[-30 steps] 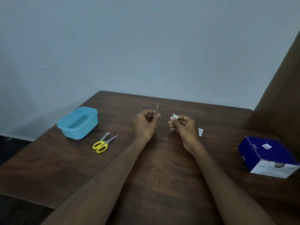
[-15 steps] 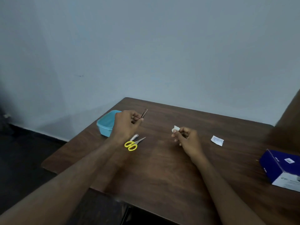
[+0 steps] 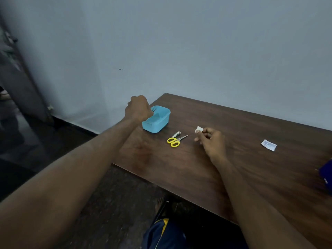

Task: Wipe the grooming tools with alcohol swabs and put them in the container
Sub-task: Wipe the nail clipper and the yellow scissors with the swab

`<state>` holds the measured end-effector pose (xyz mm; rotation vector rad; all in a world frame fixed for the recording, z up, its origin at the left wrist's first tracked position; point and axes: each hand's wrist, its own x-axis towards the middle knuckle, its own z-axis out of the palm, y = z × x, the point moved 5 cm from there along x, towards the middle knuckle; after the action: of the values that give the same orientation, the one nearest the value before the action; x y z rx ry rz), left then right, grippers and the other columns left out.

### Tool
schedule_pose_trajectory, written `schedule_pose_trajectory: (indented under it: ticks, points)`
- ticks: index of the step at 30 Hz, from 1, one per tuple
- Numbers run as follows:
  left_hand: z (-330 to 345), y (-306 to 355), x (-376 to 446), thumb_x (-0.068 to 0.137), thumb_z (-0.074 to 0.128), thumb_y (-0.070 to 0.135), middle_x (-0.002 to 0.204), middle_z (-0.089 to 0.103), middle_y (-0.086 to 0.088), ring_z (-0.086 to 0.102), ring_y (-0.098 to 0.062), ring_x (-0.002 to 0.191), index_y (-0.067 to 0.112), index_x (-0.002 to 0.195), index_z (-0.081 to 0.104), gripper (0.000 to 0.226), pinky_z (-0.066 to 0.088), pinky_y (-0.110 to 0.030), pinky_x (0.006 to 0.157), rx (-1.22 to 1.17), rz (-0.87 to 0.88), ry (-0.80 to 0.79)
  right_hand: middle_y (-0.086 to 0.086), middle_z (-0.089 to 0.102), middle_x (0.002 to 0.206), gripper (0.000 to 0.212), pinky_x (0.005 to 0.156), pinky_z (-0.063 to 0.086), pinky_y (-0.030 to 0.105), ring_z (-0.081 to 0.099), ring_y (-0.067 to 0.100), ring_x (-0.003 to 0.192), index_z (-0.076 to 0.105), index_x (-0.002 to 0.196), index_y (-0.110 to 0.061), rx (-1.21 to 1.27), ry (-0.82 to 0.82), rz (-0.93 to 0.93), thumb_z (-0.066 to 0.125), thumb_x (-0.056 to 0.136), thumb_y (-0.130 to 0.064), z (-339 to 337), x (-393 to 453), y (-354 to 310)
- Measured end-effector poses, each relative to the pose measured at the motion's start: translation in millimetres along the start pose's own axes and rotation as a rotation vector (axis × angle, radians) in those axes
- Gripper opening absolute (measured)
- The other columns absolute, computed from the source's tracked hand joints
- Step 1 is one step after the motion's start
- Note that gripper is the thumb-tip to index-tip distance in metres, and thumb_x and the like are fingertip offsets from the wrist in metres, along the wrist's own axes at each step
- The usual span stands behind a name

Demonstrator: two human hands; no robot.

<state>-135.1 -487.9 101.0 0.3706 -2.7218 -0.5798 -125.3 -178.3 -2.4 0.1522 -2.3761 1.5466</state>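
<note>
My left hand (image 3: 137, 109) hovers over the near left rim of the light blue container (image 3: 158, 125), fingers curled round thin metal tweezers (image 3: 153, 110) whose tips poke down into it. My right hand (image 3: 212, 141) is over the table's middle and pinches a small white alcohol swab (image 3: 199, 130) between thumb and fingertips. Yellow-handled scissors (image 3: 175, 140) and a silver nail clipper (image 3: 177, 134) lie side by side on the table between the container and my right hand.
A torn white swab wrapper (image 3: 269, 145) lies on the dark wooden table (image 3: 251, 173) to the right. A dark blue box (image 3: 326, 175) is cut off at the right edge. The container stands near the table's far left corner, by the wall.
My left hand carried the tweezers leftward from the table's middle to the container. The view swung left. My right hand kept the swab and stayed roughly in place.
</note>
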Motion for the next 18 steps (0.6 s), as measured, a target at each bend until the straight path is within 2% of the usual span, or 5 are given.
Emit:
schedule_pose_trajectory:
  ticks: [3, 7, 12, 15, 18]
  points:
    - [6, 4, 4, 0.084, 0.089, 0.028, 0.115, 0.07, -0.012, 0.072, -0.03, 0.102, 0.01, 0.111, 0.073, 0.036, 0.062, -0.041, 0.083, 0.169, 0.017, -0.06, -0.013, 0.076, 0.067, 0.028, 0.055, 0.051, 0.034, 0.062, 0.01, 0.053, 0.069, 0.077, -0.018, -0.015, 0.039, 0.001, 0.074, 0.099, -0.035, 1, 0, -1]
    - [18, 2, 10, 0.079, 0.091, 0.041, 0.105, 0.066, -0.006, 0.069, -0.027, 0.097, 0.015, 0.108, 0.068, 0.044, 0.051, -0.036, 0.074, 0.276, -0.003, -0.093, -0.013, 0.075, 0.064, 0.028, 0.047, 0.037, 0.015, 0.05, 0.0, 0.041, 0.069, 0.075, -0.019, -0.056, -0.003, -0.023, 0.073, 0.099, -0.033, 8, -2, -1]
    - [23, 4, 17, 0.081, 0.084, 0.062, 0.096, 0.069, 0.0, 0.065, -0.023, 0.087, 0.021, 0.105, 0.071, 0.049, 0.047, -0.034, 0.071, 0.33, 0.008, -0.025, -0.013, 0.076, 0.064, 0.029, 0.046, 0.037, 0.014, 0.048, 0.001, 0.04, 0.069, 0.073, -0.02, -0.034, 0.007, -0.031, 0.073, 0.099, -0.032, 5, 2, 0]
    - [18, 18, 11, 0.093, 0.073, 0.057, 0.096, 0.076, -0.002, 0.072, -0.027, 0.09, 0.025, 0.102, 0.078, 0.034, 0.048, -0.033, 0.07, 0.296, 0.11, 0.107, -0.013, 0.075, 0.063, 0.03, 0.046, 0.036, 0.014, 0.046, 0.002, 0.04, 0.068, 0.072, -0.018, -0.024, 0.007, -0.03, 0.074, 0.098, -0.032, 7, 4, 2]
    - [19, 47, -6, 0.101, 0.065, 0.047, 0.098, 0.08, 0.002, 0.073, -0.027, 0.095, 0.027, 0.104, 0.082, 0.026, 0.051, -0.033, 0.072, 0.228, 0.355, 0.188, -0.013, 0.075, 0.062, 0.03, 0.047, 0.037, 0.014, 0.046, 0.001, 0.04, 0.068, 0.072, -0.018, -0.013, 0.011, -0.026, 0.074, 0.098, -0.032, 8, 6, 3]
